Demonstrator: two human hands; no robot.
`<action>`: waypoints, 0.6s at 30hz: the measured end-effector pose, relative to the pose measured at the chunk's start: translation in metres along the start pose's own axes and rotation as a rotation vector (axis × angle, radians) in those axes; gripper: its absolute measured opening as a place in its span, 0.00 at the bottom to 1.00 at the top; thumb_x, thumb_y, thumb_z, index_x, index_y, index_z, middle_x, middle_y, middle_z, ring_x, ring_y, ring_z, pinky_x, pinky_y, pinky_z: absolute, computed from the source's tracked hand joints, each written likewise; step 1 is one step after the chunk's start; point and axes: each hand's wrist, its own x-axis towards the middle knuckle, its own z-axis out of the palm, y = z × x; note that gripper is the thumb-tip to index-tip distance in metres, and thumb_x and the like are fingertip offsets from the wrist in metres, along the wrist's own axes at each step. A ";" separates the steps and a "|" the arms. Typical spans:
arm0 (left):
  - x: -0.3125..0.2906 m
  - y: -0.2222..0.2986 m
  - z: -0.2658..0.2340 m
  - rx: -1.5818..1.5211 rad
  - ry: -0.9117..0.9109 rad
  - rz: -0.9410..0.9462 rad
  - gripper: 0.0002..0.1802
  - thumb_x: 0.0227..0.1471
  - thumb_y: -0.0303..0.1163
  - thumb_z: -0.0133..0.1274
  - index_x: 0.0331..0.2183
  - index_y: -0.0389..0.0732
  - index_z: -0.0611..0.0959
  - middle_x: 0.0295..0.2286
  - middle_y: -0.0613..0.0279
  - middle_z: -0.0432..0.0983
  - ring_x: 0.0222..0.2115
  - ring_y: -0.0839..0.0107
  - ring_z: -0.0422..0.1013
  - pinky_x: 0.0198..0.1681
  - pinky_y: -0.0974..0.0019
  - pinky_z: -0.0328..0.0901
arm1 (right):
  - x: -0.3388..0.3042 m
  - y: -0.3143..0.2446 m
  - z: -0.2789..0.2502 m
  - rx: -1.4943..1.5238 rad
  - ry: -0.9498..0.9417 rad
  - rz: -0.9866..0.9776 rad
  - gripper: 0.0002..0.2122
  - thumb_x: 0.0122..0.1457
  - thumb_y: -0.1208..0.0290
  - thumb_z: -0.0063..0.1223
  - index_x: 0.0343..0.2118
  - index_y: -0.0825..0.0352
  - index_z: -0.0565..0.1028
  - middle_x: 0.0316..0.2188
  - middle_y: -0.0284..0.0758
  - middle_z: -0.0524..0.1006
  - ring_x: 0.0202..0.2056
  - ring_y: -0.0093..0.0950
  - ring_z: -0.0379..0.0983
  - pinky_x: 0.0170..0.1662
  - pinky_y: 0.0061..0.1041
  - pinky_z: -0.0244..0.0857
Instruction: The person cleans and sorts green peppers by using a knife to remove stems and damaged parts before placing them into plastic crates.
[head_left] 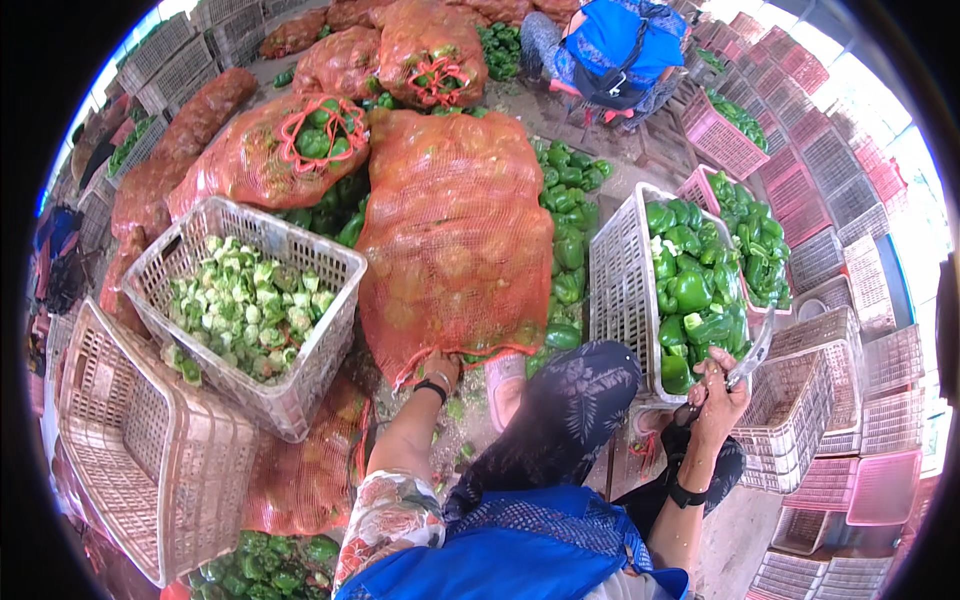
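A large orange mesh sack (455, 230) lies in front of me, its lower edge close to my knees. My left hand (440, 372) grips that edge, with the fingertips partly hidden by the mesh. Over by my right knee, my right hand (716, 396) is closed around the handle of a knife (757, 348), whose blade points up and away. Just beyond that hand stands a white crate (618, 270) filled with green bell peppers (692, 290). More loose green peppers (568, 250) lie between the sack and this crate.
On the left, a pale crate (345, 262) holds cut pepper tops (250, 300), beside empty nested crates (190, 460). Tied mesh sacks (235, 165) lie behind. At the back, a co-worker in a blue vest (615, 45) sits bent over. Stacked crates (800, 390) line the right.
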 end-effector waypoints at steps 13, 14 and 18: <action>-0.083 -0.011 -0.004 -2.564 0.284 0.109 0.20 0.48 0.29 0.55 0.45 0.39 0.76 0.37 0.62 0.77 0.37 0.68 0.74 0.43 0.59 0.70 | -0.011 0.004 0.002 0.037 -0.060 -0.004 0.08 0.60 0.79 0.50 0.41 0.71 0.75 0.23 0.33 0.73 0.13 0.14 0.60 0.16 0.13 0.54; -0.094 -0.008 -0.043 -2.598 0.346 0.148 0.20 0.48 0.30 0.55 0.45 0.38 0.76 0.37 0.61 0.76 0.38 0.67 0.74 0.44 0.60 0.70 | -0.013 0.002 0.006 0.062 -0.096 -0.005 0.08 0.59 0.79 0.51 0.41 0.71 0.75 0.23 0.33 0.74 0.14 0.14 0.61 0.16 0.13 0.54; -0.146 0.009 -0.199 -2.633 0.490 0.606 0.30 0.44 0.29 0.61 0.51 0.40 0.70 0.44 0.61 0.72 0.45 0.65 0.69 0.51 0.57 0.66 | -0.033 -0.024 0.046 -0.051 -0.274 -0.004 0.11 0.55 0.80 0.55 0.41 0.69 0.78 0.23 0.29 0.77 0.16 0.12 0.63 0.18 0.12 0.55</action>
